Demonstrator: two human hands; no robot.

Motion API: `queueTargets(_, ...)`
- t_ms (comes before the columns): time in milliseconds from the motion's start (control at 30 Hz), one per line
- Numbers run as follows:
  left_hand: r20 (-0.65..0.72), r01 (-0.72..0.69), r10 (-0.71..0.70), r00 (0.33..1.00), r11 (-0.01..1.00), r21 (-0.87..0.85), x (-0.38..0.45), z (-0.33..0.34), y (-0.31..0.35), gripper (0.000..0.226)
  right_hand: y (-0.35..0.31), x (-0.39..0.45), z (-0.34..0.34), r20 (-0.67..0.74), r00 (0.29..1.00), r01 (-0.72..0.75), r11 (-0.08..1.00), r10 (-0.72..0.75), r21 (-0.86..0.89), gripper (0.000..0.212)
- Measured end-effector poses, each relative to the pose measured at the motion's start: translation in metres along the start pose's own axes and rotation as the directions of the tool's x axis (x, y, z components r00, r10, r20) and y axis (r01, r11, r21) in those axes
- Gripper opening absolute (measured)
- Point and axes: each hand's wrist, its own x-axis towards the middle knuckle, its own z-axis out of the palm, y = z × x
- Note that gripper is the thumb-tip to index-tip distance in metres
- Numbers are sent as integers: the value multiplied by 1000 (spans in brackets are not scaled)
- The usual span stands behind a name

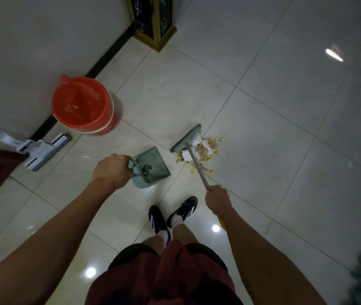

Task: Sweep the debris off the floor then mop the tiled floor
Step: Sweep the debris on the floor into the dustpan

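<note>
hiding debris [206, 148] under broom head [186, 138]

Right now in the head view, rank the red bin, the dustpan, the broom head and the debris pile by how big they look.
1. Red bin, clearly largest.
2. Dustpan.
3. Debris pile and broom head: too alike to rank.

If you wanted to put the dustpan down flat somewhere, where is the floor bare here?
Bare tiles lie between the red bin and the broom head, and across the far right beyond the debris. The strip by the wall is crowded: bin, mop, dark stand. Between the dustpan and the debris, room is tight.
</note>
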Motion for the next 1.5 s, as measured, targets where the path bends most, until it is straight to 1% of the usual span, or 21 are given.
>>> queueTargets(67,10,-24,24,1000,1000,-2,2,2,1,17,4,-9,5,-48,999,-12,1000,11,-13,25)
queueTargets(200,24,-83,83,996,997,-4,8,4,5,20,6,-25,11,-153,988,-48,994,33,-99,20)
queueTargets(300,18,-115,114,993,993,39,12,6,11,19,3,-30,7,-222,973,-74,996,61,-52,15)
queueTargets(333,15,-119,118,993,991,57,12,6,13,18,4,-29,6,-205,973,-104,994,106,17,14)
queueTargets(367,13,-123,123,992,990,66,12,7,15,18,5,-28,5,-144,975,-153,981,170,123,15)
queueTargets(400,11,-124,124,992,990,71,13,7,17,19,3,-27,3,-34,975,-206,946,221,249,15)
queueTargets(433,13,-123,123,992,990,75,14,7,18,19,0,-27,1,98,965,-263,888,244,377,14)
queueTargets(467,14,-122,121,993,989,78,14,6,20,18,-4,-25,-2,185,953,-299,828,238,474,12)
queueTargets(500,12,-122,121,993,989,80,14,5,20,17,-8,-21,-4,184,957,-287,802,222,524,14)
queueTargets(533,8,-122,122,992,990,76,15,5,21,17,-11,-14,-5,130,968,-251,802,215,542,17)
queueTargets(567,4,-119,119,993,990,69,15,6,21,17,-11,-6,-5,74,974,-218,819,212,530,18)
queueTargets(633,2,-112,112,994,992,61,17,6,23,18,-9,4,-5,13,978,-190,861,209,472,20)
queueTargets(733,3,-93,93,996,994,54,18,4,28,19,4,9,-9,-10,977,-187,882,213,432,22)
queueTargets(833,4,-77,77,997,995,64,18,4,34,19,22,10,-20,-32,977,-188,916,213,353,22)
queueTargets(967,-5,-62,62,998,996,63,23,5,44,20,48,28,-40,-73,977,-170,943,198,285,28)
queueTargets(1100,-14,-45,46,999,997,61,28,4,54,18,66,49,-60,-72,974,-191,951,214,244,31)
queueTargets(1233,-24,-14,15,1000,999,42,34,-3,65,17,68,62,-74,-52,978,-182,954,200,240,30)
queueTargets(1367,-15,-3,4,1000,999,51,38,-9,78,17,67,73,-73,-26,980,-184,944,199,273,33)
queueTargets(1500,-8,16,-15,1000,999,32,35,-11,86,18,65,80,-71,22,982,-189,953,189,235,37)
